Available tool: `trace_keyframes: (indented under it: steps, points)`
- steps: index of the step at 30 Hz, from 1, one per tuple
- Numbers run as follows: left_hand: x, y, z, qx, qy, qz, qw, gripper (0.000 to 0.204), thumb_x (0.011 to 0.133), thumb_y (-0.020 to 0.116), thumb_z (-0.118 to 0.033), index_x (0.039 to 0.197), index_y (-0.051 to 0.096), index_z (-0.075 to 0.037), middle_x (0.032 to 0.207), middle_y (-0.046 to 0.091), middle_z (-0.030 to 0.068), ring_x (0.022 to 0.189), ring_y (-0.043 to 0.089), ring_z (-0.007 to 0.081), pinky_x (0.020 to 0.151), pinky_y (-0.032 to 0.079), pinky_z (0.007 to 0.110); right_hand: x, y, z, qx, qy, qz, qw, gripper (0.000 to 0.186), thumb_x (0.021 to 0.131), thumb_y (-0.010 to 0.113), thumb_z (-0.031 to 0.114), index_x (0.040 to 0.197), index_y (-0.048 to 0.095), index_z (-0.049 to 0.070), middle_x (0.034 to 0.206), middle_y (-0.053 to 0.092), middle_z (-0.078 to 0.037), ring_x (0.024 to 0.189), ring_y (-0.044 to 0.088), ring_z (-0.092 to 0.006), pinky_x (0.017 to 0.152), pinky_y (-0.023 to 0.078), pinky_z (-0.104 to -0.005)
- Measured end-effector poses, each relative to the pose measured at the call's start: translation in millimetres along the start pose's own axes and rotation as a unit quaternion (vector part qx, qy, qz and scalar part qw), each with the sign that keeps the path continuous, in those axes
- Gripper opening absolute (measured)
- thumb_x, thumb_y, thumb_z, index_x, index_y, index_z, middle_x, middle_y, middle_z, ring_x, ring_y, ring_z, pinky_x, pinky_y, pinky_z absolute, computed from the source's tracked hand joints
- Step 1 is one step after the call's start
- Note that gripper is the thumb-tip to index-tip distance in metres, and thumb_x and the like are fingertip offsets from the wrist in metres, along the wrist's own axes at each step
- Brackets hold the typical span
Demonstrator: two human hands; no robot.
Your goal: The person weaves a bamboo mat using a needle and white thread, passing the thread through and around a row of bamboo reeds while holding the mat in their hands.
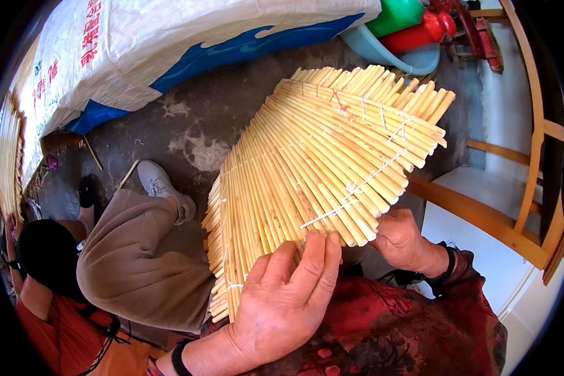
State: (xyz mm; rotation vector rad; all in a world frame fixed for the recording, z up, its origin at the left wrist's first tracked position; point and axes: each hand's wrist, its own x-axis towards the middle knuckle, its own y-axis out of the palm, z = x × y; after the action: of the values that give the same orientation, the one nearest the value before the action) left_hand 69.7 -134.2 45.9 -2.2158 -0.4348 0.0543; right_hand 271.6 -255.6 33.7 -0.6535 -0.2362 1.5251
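Observation:
A bundled mat [301, 144] of pale yellow reed sticks, laced with white string and a bit of red thread, fans out across the middle of my view. My left hand [291, 297] holds it by the lower edge, fingers together and curved over the sticks, thumb hidden. At the lower right edge of the mat, my right hand [404, 241] grips the sticks, its fingertips hidden behind them. Both forearms come in from below, past a red and dark patterned garment.
A white-and-blue woven sack [194, 37] covers something at the upper left. A light blue basin [413, 66] with green and red containers stands behind the mat. Wooden furniture [523, 194] lines the right. Two other people [138, 250] sit at left, one near another reed mat [7, 153].

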Motion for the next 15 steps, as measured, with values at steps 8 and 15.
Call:
trace_keyframes:
  steps: [8, 15]
  points:
    - [1.3, -0.2, -0.1, 0.008, 0.007, 0.008, 1.0, 0.051, 0.072, 0.054, -0.018, 0.119, 0.056, 0.003, 0.113, 0.054, 0.0143, 0.085, 0.055, 0.0246, 0.064, 0.046, 0.031, 1.8, 2.9, -5.6, -0.036, -0.019, 0.007, 0.999, 0.009, 0.077, 0.064, 0.002, 0.085, 0.06, 0.0, 0.073, 0.06, -0.016, 0.068, 0.062, -0.0373, 0.058, 0.05, -0.0407]
    - [-2.6, 1.0, -3.1, -0.047, -0.038, -0.017, 0.998, 0.047, 0.076, 0.06, -0.01, 0.12, 0.054, 0.003, 0.116, 0.056, 0.0175, 0.096, 0.058, 0.0286, 0.076, 0.05, 0.034, 4.2, 2.8, -5.1, 0.02, 0.0, -0.029, 0.999, 0.01, 0.081, 0.063, 0.006, 0.089, 0.063, 0.001, 0.075, 0.062, -0.016, 0.07, 0.063, -0.0363, 0.06, 0.051, -0.0386]
